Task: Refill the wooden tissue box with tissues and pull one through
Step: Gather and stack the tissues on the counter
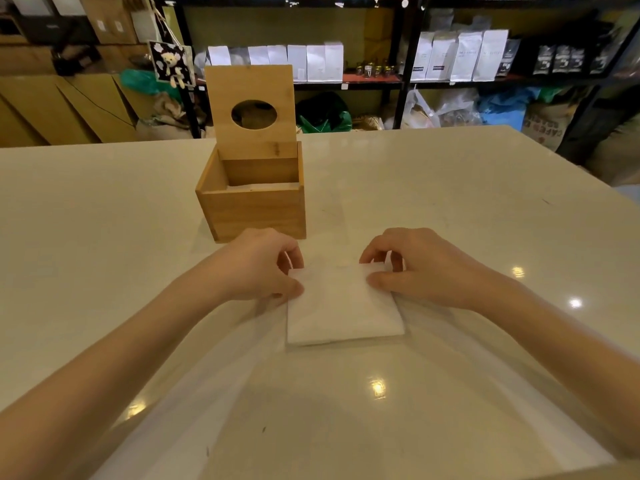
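A wooden tissue box [254, 211] stands on the table [450, 209] ahead of me, its hinged lid [251, 84] upright with an oval hole in it. Some white tissue shows low inside the box. Nearer to me a flat stack of white tissues [343, 313] lies on the table, seemingly inside a clear plastic wrapper [277, 393] that spreads toward me. My left hand [258, 266] pinches the stack's far left corner. My right hand [415, 265] pinches its far right corner, thumb on top.
The pale glossy table runs wide on both sides of the box. Behind it stand black shelves [403, 64] with white and black bags, cardboard boxes [69, 105] at the left and sacks on the floor.
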The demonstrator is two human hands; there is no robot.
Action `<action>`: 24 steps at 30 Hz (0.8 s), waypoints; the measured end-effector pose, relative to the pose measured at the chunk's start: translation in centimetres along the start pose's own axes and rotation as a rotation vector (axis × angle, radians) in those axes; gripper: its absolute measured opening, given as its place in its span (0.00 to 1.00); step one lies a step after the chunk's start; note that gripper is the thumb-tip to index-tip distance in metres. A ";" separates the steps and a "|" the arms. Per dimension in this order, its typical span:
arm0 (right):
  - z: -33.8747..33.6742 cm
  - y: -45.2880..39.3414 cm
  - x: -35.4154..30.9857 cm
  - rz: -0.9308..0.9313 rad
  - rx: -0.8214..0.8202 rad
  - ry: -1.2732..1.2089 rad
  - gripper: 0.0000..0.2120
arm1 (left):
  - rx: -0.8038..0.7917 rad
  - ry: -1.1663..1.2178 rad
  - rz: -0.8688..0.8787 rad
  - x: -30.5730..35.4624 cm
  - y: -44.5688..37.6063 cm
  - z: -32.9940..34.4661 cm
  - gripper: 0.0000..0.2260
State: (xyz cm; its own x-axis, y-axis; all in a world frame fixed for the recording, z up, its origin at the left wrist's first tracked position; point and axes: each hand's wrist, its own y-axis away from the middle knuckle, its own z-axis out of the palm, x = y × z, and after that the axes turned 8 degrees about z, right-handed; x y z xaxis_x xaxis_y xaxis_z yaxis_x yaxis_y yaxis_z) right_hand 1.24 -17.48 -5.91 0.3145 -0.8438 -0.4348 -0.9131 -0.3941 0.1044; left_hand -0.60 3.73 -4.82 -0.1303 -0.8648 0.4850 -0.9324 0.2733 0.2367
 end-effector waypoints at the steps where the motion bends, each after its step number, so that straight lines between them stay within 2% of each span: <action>1: -0.1 -0.1 0.1 -0.001 0.002 0.022 0.11 | 0.010 -0.032 0.004 0.0 -0.1 0.0 0.12; 10: -0.6 -1.1 -0.1 0.029 -0.118 0.101 0.13 | -0.002 -0.098 0.049 0.1 -0.8 0.2 0.14; 17: -0.7 -1.6 -0.9 0.055 -0.184 0.116 0.08 | -0.019 -0.096 0.080 0.0 -1.2 0.1 0.13; 24: -0.7 -1.6 -1.2 0.038 -0.220 0.049 0.03 | -0.080 -0.040 0.105 -0.5 -1.3 0.1 0.05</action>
State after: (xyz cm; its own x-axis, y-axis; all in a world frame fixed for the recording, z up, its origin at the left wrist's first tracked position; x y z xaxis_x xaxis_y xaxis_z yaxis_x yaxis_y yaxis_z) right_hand 2.54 -16.12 -4.93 0.2982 -0.8743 -0.3831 -0.8478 -0.4270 0.3145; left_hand 0.61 3.72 -5.46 -0.2405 -0.8454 0.4769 -0.8834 0.3942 0.2533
